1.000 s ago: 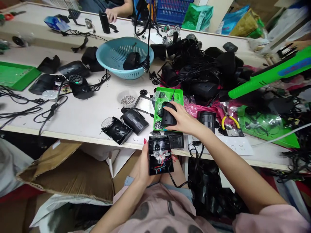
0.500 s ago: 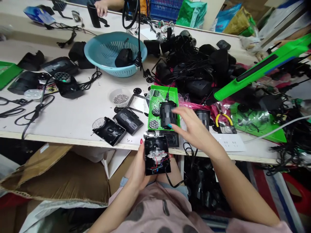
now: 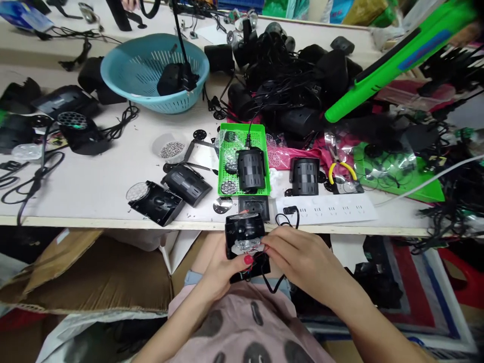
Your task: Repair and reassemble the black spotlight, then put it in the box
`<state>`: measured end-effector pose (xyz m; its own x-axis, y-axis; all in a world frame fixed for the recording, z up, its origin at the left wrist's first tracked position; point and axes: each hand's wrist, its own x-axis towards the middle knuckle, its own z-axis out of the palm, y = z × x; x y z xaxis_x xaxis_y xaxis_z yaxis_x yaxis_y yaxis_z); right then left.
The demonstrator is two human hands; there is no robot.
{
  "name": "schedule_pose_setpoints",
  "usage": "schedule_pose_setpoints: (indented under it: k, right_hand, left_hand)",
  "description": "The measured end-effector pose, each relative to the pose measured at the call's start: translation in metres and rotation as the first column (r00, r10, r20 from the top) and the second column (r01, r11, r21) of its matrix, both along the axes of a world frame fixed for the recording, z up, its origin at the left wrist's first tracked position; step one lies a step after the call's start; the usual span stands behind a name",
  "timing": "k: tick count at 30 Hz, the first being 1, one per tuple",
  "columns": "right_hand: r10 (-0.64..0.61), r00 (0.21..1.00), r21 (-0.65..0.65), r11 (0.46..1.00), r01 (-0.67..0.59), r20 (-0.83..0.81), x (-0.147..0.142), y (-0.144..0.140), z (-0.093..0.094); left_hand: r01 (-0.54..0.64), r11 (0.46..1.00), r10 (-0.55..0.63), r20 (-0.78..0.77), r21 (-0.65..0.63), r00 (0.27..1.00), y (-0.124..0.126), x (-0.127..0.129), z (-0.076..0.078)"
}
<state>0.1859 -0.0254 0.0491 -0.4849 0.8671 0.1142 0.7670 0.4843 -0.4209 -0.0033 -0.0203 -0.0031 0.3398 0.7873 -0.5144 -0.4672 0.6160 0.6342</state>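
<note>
Over my lap, below the table edge, my left hand [image 3: 223,267] grips a black plastic housing [image 3: 242,226] from its left side, thumb across the front. Inside the housing sits a clear plastic lens piece [image 3: 247,245] with thin wires below it. The fingertips of my right hand [image 3: 298,257] are pinched at the right end of that lens piece. A black cord [image 3: 273,288] hangs from the housing. Just beyond, on the table, a black ribbed housing [image 3: 251,169] rests in a green perforated tray [image 3: 244,130].
A white power strip [image 3: 333,212] lies along the table edge, with yellow-handled pliers [image 3: 342,171] behind it. Left of the tray are a bowl of small screws [image 3: 172,149] and black housing parts [image 3: 159,204]. A blue colander [image 3: 121,83] stands farther back, and a green bar [image 3: 393,60] overhangs the right.
My right hand has left the ribbed housing in the tray and come down to the lens piece. My left thumb has moved across the front of the held housing. The view has shifted.
</note>
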Motion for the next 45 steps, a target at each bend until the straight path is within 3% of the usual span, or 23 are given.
schedule_pose_setpoints:
  k: [6,13,17,25,34,45]
  right_hand:
    - [0.125,0.992,0.066,0.990,-0.126,0.018,0.002,-0.002,-0.002]
    - [0.175,0.985,0.041,0.984,-0.175,0.013,0.012,-0.002,-0.006]
    - [0.197,0.979,0.067,0.977,-0.201,0.054,0.017,-0.002,-0.007]
    - [0.199,0.980,0.192,0.962,-0.196,0.002,0.014,0.001,-0.022]
    - [0.209,0.978,0.223,0.954,-0.201,-0.012,0.019,-0.005,-0.035]
    - [0.208,0.974,0.303,0.937,-0.173,-0.088,0.012,0.001,-0.049]
  left_hand:
    - [-0.023,1.000,0.023,-0.072,0.003,0.997,-0.006,0.000,-0.002]
    - [-0.080,0.992,0.090,-0.112,0.093,0.990,-0.003,0.013,0.011]
    - [-0.090,0.990,0.104,-0.136,0.105,0.985,-0.004,0.017,0.011]
    - [-0.072,0.997,0.071,-0.042,-0.015,0.997,-0.006,0.014,0.006]
    - [-0.056,0.996,0.055,-0.020,-0.071,0.998,-0.010,0.018,0.001]
    - [-0.085,0.995,0.084,-0.036,-0.044,0.996,-0.010,0.014,-0.001]
